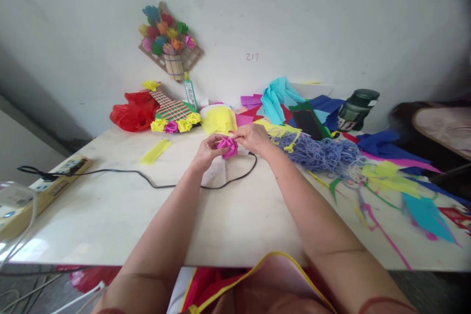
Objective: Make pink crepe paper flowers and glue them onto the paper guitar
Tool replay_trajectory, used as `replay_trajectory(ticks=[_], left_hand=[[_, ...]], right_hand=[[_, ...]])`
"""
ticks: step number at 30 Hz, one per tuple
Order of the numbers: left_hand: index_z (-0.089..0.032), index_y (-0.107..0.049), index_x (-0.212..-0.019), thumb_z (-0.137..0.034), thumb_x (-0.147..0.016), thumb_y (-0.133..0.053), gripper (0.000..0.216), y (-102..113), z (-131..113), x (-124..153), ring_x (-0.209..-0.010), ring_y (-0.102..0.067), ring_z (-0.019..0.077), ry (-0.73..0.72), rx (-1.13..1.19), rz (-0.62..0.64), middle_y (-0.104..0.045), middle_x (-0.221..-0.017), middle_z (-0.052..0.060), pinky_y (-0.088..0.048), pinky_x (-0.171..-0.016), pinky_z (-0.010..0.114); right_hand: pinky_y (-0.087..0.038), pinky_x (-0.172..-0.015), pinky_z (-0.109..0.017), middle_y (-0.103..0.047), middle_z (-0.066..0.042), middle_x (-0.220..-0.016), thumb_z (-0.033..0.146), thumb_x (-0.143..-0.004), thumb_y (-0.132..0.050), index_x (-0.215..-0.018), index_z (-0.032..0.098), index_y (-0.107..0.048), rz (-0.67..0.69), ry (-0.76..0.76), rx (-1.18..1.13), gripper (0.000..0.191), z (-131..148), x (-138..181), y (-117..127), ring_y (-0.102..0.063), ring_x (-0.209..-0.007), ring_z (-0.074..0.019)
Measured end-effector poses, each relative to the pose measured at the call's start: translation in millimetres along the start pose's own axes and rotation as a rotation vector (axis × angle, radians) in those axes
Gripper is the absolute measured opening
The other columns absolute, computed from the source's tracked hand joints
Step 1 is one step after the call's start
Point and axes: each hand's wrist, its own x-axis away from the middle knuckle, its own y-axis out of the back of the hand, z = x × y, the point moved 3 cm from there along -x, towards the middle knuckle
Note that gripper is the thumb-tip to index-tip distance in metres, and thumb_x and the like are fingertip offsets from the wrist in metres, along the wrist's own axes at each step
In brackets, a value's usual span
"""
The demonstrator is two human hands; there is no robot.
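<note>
A magenta crepe-paper flower (pixel 228 147) is held just above the table between my two hands. My left hand (pixel 206 152) pinches it from the left with thumb and fingers. On the other side, my right hand (pixel 253 138) is closed with its fingertips at the flower's upper right petals. Below the flower, a pale, see-through item (pixel 217 171) is too faint to make out. A yellow crepe-paper strip (pixel 155 151) lies flat to the left of my hands. Behind it leans a green craft piece with sticks (pixel 172 108), trimmed with yellow and magenta paper flowers.
A black cable (pixel 154 186) runs from the power strip (pixel 62 184) to below my hands. Tangled bluish-purple strands (pixel 320 153), coloured paper scraps (pixel 390 176), a phone (pixel 308 124) and a dark green bottle (pixel 357 109) crowd the right. A glue bottle (pixel 189 92) stands by the wall.
</note>
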Motion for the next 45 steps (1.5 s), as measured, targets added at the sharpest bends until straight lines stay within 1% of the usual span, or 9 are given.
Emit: replay_trajectory(ticks=[5,11,18,25,31,36,40,45], left_hand=[[-0.015,-0.064,-0.086,-0.022,-0.049,-0.081,0.042,0.1,0.9,0.3,-0.069,-0.06,0.0138,-0.008,0.007,-0.025,-0.066,-0.076,0.002,-0.046,-0.067,0.027],[-0.015,-0.064,-0.086,-0.021,-0.05,-0.081,0.04,0.8,0.7,0.0,-0.068,-0.059,0.0133,-0.01,-0.009,-0.022,-0.066,-0.076,0.002,-0.045,-0.067,0.027],[-0.015,-0.064,-0.087,-0.019,-0.049,-0.08,0.041,2.7,-0.8,0.7,-0.074,-0.06,0.015,-0.015,-0.045,-0.061,-0.066,-0.082,0.004,-0.046,-0.068,0.027],[-0.015,-0.065,-0.087,-0.02,-0.049,-0.08,0.041,2.9,-1.9,1.4,-0.076,-0.06,0.0156,-0.052,-0.078,-0.081,-0.066,-0.084,0.004,-0.046,-0.069,0.027],[-0.015,-0.066,-0.087,-0.022,-0.051,-0.08,0.04,7.2,-1.1,0.0,-0.075,-0.06,0.0149,-0.089,-0.076,-0.107,-0.067,-0.084,0.004,-0.048,-0.071,0.028],[-0.016,-0.067,-0.088,-0.022,-0.052,-0.08,0.038,10.3,2.1,-1.6,-0.074,-0.06,0.0146,-0.121,-0.086,-0.1,-0.067,-0.085,0.004,-0.048,-0.07,0.028],[-0.016,-0.067,-0.086,-0.022,-0.051,-0.08,0.038,9.6,0.9,-1.9,-0.074,-0.061,0.0154,-0.126,-0.081,-0.107,-0.068,-0.084,0.005,-0.049,-0.069,0.029],[-0.016,-0.067,-0.086,-0.022,-0.052,-0.08,0.037,11.6,-0.4,-2.4,-0.076,-0.062,0.016,-0.143,-0.08,-0.142,-0.068,-0.085,0.005,-0.049,-0.071,0.029]], right_hand=[[-0.039,-0.067,-0.026,-0.072,-0.001,-0.093,0.027,-0.08,-0.055,-0.089,0.026,-0.073,-0.006,0.025,0.048,0.02,0.4,-0.4,-1.2,-0.062,-0.086,-0.0164],[-0.038,-0.069,-0.026,-0.071,-0.002,-0.095,0.025,-0.081,-0.054,-0.088,0.024,-0.073,-0.012,0.06,0.058,0.02,1.0,-0.6,-3.0,-0.061,-0.09,-0.0172],[-0.038,-0.071,-0.027,-0.07,-0.002,-0.099,0.025,-0.083,-0.052,-0.094,0.024,-0.07,-0.031,0.063,0.038,0.021,0.4,-1.4,-4.3,-0.06,-0.094,-0.0173],[-0.037,-0.07,-0.026,-0.071,-0.002,-0.093,0.027,-0.084,-0.053,-0.091,0.024,-0.072,-0.023,0.093,0.056,0.02,0.8,-0.9,-3.2,-0.06,-0.092,-0.0173],[-0.039,-0.073,-0.025,-0.069,-0.002,-0.102,0.031,-0.089,-0.046,-0.104,0.031,-0.069,0.005,0.141,0.09,0.027,-4.6,-0.8,-4.4,-0.06,-0.096,-0.0168],[-0.04,-0.074,-0.026,-0.069,-0.001,-0.106,0.037,-0.088,-0.047,-0.107,0.03,-0.067,-0.001,0.125,0.094,0.029,-8.1,-1.0,-4.6,-0.061,-0.097,-0.0176],[-0.039,-0.071,-0.027,-0.071,-0.002,-0.1,0.042,-0.087,-0.047,-0.105,0.028,-0.068,-0.015,0.064,0.14,0.031,-9.4,-0.4,-4.3,-0.063,-0.091,-0.019],[-0.035,-0.067,-0.028,-0.072,-0.007,-0.087,0.043,-0.09,-0.041,-0.095,0.021,-0.07,0.003,0.031,0.236,0.037,-9.9,0.2,-3.1,-0.063,-0.082,-0.02]])
